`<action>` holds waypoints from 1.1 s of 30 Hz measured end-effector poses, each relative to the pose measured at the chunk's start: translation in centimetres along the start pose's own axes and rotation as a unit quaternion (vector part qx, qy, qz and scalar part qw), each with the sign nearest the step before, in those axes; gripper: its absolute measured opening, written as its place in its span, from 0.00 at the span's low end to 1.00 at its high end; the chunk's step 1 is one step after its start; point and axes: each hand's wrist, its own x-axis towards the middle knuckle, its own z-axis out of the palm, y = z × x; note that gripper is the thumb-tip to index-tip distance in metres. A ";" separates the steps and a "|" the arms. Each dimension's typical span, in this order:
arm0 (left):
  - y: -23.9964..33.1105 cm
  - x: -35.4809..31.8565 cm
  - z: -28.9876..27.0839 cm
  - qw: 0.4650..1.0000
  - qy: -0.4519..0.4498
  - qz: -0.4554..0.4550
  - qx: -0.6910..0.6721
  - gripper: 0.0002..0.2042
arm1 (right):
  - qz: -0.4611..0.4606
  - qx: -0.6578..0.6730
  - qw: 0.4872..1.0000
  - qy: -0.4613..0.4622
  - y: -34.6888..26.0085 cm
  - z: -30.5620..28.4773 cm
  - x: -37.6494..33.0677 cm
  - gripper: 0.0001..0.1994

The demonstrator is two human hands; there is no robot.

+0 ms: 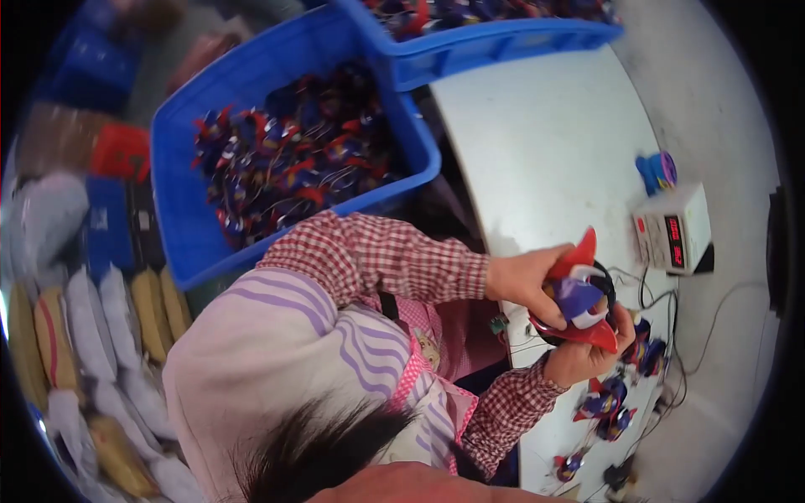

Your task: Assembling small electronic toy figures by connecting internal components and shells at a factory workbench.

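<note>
A glossy red, blue and white plastic toy piece (579,300) with pointed red ends is held up over the white table. My left hand (537,281) grips its upper side, the thumb lying across the front and the fingers behind it. From below, my right hand (587,356) pinches it by the lower red point and the right edge. A black curved part (605,281) shows along the piece's right side; I cannot tell whether it belongs to it. Similar toy pieces (604,401) with wires lie on the table beyond my right hand.
On the left stands a blue crate (293,214) full of similar pieces; another blue crate (503,50) sits on the far end of the white table (553,142). A white box with a red digital display (675,228), a blue-purple spool (656,173) and loose cables (677,335) line the wall. Sacks (88,323) lie far left.
</note>
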 end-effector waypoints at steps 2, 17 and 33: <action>4.4 -3.6 -2.1 0.997 0.061 0.033 0.036 0.37 | -0.023 0.073 0.992 -0.103 -2.9 3.1 -0.4 0.14; 23.0 -32.9 -41.6 0.694 0.615 0.209 0.311 0.20 | 0.116 -0.040 0.908 -0.402 -0.5 8.7 -5.9 0.08; 20.0 -29.8 -39.8 0.187 0.556 -0.129 0.800 0.23 | 0.145 -0.020 0.980 0.131 2.7 -8.6 -6.0 0.10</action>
